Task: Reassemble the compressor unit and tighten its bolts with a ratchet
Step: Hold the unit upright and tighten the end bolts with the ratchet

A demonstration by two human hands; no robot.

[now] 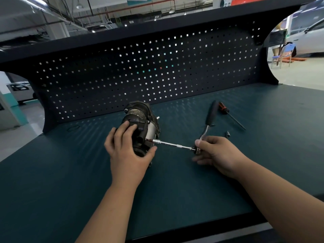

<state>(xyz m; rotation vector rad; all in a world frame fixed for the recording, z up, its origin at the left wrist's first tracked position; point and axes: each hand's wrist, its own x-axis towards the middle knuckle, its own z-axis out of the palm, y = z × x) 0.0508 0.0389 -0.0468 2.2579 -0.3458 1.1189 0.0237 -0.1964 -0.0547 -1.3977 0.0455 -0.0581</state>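
Observation:
The dark compressor unit lies on the green bench mat, left of centre. My left hand grips its near end, fingers over the top and thumb round the right side. A ratchet with a black handle points away from me; its silver extension bar runs left into the compressor's side. My right hand pinches the ratchet head where the bar joins it.
An orange-and-black screwdriver lies to the right of the ratchet handle. A small loose socket sits on the mat beside it. A dark pegboard walls off the bench's far edge.

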